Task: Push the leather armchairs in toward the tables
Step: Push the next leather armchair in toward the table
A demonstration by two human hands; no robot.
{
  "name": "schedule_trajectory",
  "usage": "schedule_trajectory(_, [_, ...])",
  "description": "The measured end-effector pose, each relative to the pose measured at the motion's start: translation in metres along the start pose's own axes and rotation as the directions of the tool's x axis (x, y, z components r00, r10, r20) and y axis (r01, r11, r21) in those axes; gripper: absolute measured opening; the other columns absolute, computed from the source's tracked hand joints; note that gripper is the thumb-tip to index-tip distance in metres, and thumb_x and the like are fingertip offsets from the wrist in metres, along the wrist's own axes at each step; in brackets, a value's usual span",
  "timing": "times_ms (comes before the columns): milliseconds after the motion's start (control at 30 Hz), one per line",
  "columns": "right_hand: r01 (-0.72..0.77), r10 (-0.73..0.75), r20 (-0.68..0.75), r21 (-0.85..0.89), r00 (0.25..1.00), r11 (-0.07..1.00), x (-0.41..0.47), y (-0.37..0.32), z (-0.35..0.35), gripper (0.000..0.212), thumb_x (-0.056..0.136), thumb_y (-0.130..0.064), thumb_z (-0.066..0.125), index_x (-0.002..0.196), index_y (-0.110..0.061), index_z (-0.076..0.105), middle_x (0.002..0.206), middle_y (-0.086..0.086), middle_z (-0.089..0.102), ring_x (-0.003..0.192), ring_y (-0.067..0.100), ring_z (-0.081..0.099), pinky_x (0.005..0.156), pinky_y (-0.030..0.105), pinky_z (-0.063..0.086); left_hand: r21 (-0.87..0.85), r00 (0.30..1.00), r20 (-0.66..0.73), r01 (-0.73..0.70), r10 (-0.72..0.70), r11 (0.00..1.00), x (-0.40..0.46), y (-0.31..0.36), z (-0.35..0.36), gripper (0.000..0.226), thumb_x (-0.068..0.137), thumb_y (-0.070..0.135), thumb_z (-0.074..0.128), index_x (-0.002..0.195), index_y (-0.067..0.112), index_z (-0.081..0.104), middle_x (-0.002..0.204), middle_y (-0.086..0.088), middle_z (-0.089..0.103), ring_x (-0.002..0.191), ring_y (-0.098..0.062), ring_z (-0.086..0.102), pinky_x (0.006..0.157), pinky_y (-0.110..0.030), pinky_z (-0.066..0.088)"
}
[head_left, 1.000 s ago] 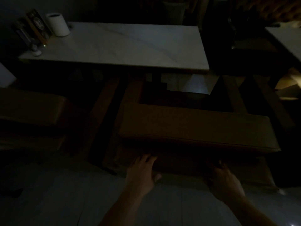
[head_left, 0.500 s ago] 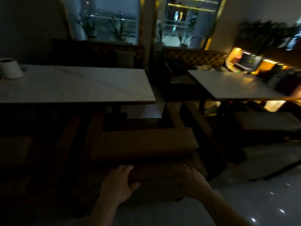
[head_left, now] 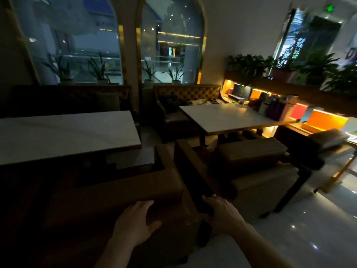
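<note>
Both hands lie at the back of the nearest brown leather armchair [head_left: 123, 192]. Left hand [head_left: 135, 223] rests flat on the rear of its backrest, fingers straight and spread, thumb out to the right, gripping nothing. Right hand [head_left: 222, 211] sits at the chair's right rear corner, over the dark gap beside it, fingers loosely extended; whether its palm touches the leather is hard to tell in the dim light. This armchair faces the white marble table on the left [head_left: 65, 134], its right arm reaching under the table's near right corner. Just to its right, across the narrow gap, a second leather armchair [head_left: 249, 165] faces the second white table [head_left: 228, 117], its seat cushion close to that table's near edge. Further right, a dark chair [head_left: 316, 146] stands partly blurred at the same table. Beyond the tables, tufted leather benches [head_left: 187, 93] line the wall beneath two arched, gold-framed windows [head_left: 170, 39] with potted plants on the sill. At far right, a shelf [head_left: 289, 89] glows orange under leafy plants.
</note>
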State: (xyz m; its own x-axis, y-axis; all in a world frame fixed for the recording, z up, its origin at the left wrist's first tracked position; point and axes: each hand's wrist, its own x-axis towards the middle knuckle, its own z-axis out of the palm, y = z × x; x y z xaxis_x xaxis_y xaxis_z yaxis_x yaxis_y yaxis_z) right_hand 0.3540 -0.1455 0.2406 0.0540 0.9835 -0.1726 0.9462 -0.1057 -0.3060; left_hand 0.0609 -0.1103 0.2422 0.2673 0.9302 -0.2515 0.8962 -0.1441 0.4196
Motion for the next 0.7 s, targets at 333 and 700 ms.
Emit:
schedule_trajectory(333, [0.013,-0.019,-0.072,-0.082,0.997,0.997,-0.014,0.217,-0.093,0.051,0.09,-0.041,0.062,0.139,-0.036,0.047,0.137,-0.009,0.048,0.128,0.017,0.048,0.101,0.029,0.043,0.043,0.991,-0.028,-0.131,0.132,0.99,0.067,0.211,0.073,0.086,0.078,0.076,0.054,0.15,0.042,0.023,0.159,0.012,0.024,0.144,-0.018,0.024,0.113,-0.042,0.028])
schedule_trajectory(700, [-0.083,0.067,-0.115,-0.142,0.991,0.986,0.03,0.373,-0.133,0.081,0.086,-0.051,0.064,0.154,-0.034,0.024,0.152,0.001,0.036,0.138,0.025,0.034,0.112,0.041,0.035,0.104,0.97,0.006,-0.243,0.244,0.964,0.171,0.395,0.138,0.091,0.08,0.075,0.056,0.154,0.039,0.016,0.163,0.007,0.016,0.147,-0.021,0.017,0.119,-0.045,0.019])
